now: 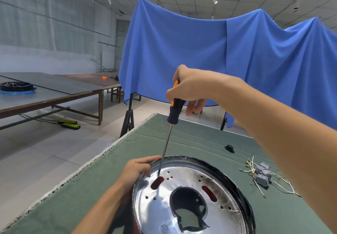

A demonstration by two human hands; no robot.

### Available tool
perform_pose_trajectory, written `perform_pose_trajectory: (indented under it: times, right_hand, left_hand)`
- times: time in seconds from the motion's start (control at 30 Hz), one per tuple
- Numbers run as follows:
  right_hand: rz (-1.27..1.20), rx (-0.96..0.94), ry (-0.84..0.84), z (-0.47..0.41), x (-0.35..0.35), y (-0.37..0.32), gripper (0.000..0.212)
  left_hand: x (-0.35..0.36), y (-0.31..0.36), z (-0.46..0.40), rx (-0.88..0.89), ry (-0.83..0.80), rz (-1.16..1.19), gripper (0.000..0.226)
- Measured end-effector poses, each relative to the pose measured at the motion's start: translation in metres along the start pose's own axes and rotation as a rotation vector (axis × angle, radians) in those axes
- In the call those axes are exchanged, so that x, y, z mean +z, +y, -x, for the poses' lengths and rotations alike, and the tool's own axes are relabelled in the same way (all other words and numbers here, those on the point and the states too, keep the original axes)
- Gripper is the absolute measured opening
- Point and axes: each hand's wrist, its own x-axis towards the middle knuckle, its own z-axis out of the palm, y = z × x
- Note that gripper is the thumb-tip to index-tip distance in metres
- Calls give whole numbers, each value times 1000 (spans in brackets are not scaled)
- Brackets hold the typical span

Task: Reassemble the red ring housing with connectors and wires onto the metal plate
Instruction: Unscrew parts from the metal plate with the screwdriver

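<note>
Your right hand is gripping the screwdriver nearly upright, its tip meeting the metal plate beside the red slot; your left hand is gripping the rim just beside it.

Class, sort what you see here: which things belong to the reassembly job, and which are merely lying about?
Belonging to the job:
metal plate
screwdriver, gripped by the right hand
left hand steadying the plate's rim
connectors and wires

Lying about:
small black part
black ring on the far table
blue cloth
</note>
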Motion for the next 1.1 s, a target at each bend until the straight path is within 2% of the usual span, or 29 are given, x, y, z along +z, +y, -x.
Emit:
perform_pose_trajectory:
  times: [0.1,0.2,0.27,0.43,0.47,0.57,0.63,0.7,0.77,0.8,0.87,1.03,1.1]
  right_hand:
    - [38,-43,54,0,-1,-2,14]
    - [168,-45,201,-1,5,-2,26]
    - [223,-54,270,-4,12,-4,26]
    - [-2,-17,55,-7,6,-10,16]
    - [-7,-16,92,-7,7,-8,17]
    - [211,-20,384,-6,18,-2,31]
    - [282,-12,467,-6,22,-1,33]
    - [219,-24,335,-8,19,-3,26]
    - [42,-48,152,-6,18,-3,23]
    - [-48,-70,112,-4,17,-2,23]
    - [-76,-102,157,-3,16,1,21]
    - [263,-37,416,-3,17,-1,35]
    - [268,-48,390,-6,19,-1,36]
  left_hand:
    - [0,2,0,-10,14,-10,55]
    - [1,3,2,-7,4,-1,54]
    - [1,4,3,-6,13,-13,54]
    - [1,5,5,-17,27,-23,56]
    - [1,6,5,-11,23,-30,55]
    - [2,5,4,8,14,-21,54]
    - [2,6,4,11,19,-24,54]
    - [2,5,4,-3,26,-18,54]
    - [1,3,3,-13,24,-23,56]
    - [1,3,3,-12,26,-30,56]
    - [0,3,1,7,27,-50,58]
    - [0,2,-1,49,25,-87,58]
    - [-1,1,-2,40,25,-70,59]
